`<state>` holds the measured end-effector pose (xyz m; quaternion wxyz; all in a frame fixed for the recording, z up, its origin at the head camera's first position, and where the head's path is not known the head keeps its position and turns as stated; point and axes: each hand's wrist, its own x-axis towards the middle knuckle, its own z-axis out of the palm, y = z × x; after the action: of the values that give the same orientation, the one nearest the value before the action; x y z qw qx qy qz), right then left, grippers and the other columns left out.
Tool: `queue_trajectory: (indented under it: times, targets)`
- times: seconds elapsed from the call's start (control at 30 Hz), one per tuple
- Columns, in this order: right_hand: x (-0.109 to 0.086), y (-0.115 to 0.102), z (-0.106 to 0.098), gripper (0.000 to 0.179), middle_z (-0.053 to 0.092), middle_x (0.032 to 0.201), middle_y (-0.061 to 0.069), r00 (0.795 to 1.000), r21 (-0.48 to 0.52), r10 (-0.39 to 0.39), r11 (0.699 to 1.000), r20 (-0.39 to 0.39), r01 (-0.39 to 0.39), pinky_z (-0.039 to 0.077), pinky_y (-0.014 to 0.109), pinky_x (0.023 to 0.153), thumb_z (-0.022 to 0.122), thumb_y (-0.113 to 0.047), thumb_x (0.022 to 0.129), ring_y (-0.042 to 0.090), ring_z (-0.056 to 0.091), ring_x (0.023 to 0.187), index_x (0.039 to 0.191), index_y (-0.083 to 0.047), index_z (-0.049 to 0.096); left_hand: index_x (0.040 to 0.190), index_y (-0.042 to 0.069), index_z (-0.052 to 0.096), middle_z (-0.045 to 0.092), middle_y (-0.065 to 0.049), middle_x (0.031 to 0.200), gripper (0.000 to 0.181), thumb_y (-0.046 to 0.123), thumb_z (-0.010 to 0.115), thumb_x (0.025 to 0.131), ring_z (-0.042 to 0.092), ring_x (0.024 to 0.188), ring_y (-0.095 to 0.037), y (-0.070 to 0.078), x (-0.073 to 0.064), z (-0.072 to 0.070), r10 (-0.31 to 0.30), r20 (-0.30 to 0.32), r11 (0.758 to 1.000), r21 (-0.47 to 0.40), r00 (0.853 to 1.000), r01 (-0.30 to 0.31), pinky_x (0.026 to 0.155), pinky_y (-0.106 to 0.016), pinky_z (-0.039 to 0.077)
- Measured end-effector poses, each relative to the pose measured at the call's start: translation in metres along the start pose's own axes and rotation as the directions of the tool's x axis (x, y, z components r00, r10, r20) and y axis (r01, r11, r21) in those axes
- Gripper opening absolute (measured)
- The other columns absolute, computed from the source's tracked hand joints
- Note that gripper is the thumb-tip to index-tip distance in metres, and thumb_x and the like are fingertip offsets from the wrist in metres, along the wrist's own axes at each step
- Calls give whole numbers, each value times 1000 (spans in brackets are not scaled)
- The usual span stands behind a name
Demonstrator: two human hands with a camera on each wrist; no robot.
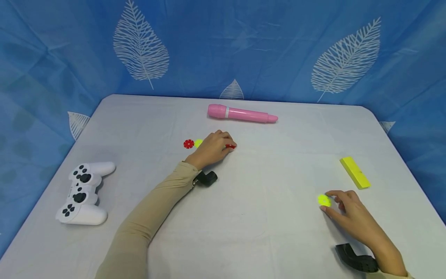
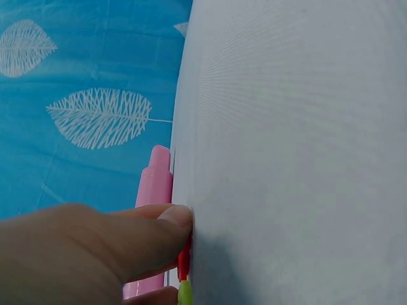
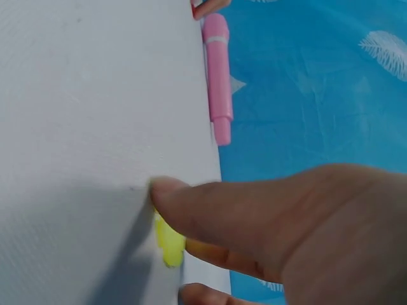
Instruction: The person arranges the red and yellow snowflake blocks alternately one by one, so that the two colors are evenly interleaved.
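Note:
My left hand (image 1: 211,148) is over the table's middle, pinching a red notched plastic disc (image 1: 230,146) between thumb and fingers. A second red notched disc (image 1: 188,144) and a yellow-green one (image 1: 198,143) lie in a row to its left, the latter partly covered by the hand. In the left wrist view the held red disc (image 2: 184,259) stands edge-on above a yellow-green disc (image 2: 185,293). At the right, my right hand (image 1: 352,215) pinches a bright yellow notched disc (image 1: 324,200) between thumb and forefinger. The thumb partly hides this yellow disc (image 3: 170,244) in the right wrist view.
Behind the left hand lies a pink stick with a silver band (image 1: 247,114). A white game controller (image 1: 81,193) rests at the left. Beyond the right hand is a yellow block (image 1: 355,172). The white-covered table (image 1: 265,240) ends at a blue leaf-patterned curtain (image 1: 244,46).

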<state>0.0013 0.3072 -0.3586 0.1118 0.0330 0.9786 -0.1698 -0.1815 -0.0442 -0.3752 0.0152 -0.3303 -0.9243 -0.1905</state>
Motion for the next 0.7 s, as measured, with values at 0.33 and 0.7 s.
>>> queue_trajectory:
  times: [0.33, 0.7]
  targets:
    - [2, -2, 5, 45, 43, 94, 16, 998, 15, -22, 1000, -65, 23, 35, 28, 61, 66, -25, 81, 21, 42, 78, 113, 2, 50, 103, 17, 70, 64, -1, 102, 20, 17, 62, 85, 54, 95, -19, 1, 0, -1, 4, 2, 1000, -2, 1000, -4, 78, -31, 46]
    - [4, -5, 7, 40, 58, 93, 17, 983, 90, -79, 991, -167, 95, 42, 17, 58, 72, -7, 72, 16, 53, 76, 104, 3, 51, 104, 16, 70, 64, -1, 102, 20, 18, 62, 85, 53, 95, -19, -1, 0, -1, 3, 2, 1000, -7, 1000, -3, 79, -31, 46]
